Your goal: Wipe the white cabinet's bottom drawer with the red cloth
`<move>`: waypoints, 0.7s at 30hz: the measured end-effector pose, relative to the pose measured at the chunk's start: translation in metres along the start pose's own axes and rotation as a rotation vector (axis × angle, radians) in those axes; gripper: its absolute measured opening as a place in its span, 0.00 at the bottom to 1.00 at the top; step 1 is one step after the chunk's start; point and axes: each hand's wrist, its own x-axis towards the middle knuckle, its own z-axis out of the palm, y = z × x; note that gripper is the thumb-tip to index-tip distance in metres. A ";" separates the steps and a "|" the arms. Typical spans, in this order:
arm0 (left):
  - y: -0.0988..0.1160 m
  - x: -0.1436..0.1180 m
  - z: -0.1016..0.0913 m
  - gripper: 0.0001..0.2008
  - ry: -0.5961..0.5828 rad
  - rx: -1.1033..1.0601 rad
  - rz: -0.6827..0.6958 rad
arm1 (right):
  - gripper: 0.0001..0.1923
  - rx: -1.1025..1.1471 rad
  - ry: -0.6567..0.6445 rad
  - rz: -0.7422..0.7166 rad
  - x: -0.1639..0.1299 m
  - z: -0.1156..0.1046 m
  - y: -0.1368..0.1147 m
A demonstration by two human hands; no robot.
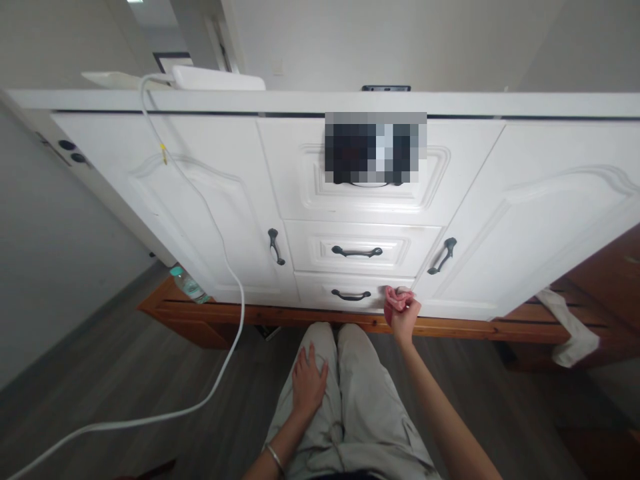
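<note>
My right hand (405, 323) is closed around a crumpled pink cloth (396, 301). The cloth is pressed against the right end of the bottom drawer (315, 287) of a white cabinet, beside that drawer's dark handle (351, 295). Its far side and part of my fingers are hidden by the folds. My left hand (308, 383) rests flat on my left thigh, fingers apart, with nothing in it.
A white cable (210, 217) hangs from a white device (217, 78) on the cabinet top down to the floor. A bottle (189, 285) stands at left on the wooden base (370, 324). White fabric (575, 337) drapes over the wood at right. Dark handles (443, 256) stick out from the doors.
</note>
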 end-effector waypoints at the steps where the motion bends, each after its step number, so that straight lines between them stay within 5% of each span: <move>1: 0.001 -0.002 -0.001 0.32 -0.002 -0.012 0.000 | 0.18 0.020 0.012 -0.025 -0.003 0.010 -0.009; 8: 0.022 0.010 -0.012 0.30 -0.005 -0.231 -0.001 | 0.12 -0.067 -0.204 -0.236 -0.025 0.059 -0.057; 14: 0.084 0.069 -0.073 0.26 0.217 -0.456 0.277 | 0.13 -0.050 -0.337 -0.275 -0.041 0.044 -0.070; 18: 0.123 0.106 -0.113 0.17 0.200 -0.431 0.430 | 0.18 0.099 -0.188 0.068 -0.063 0.009 -0.061; 21: 0.138 0.124 -0.114 0.12 0.125 -0.391 0.470 | 0.24 0.348 -0.110 0.533 -0.094 -0.026 -0.042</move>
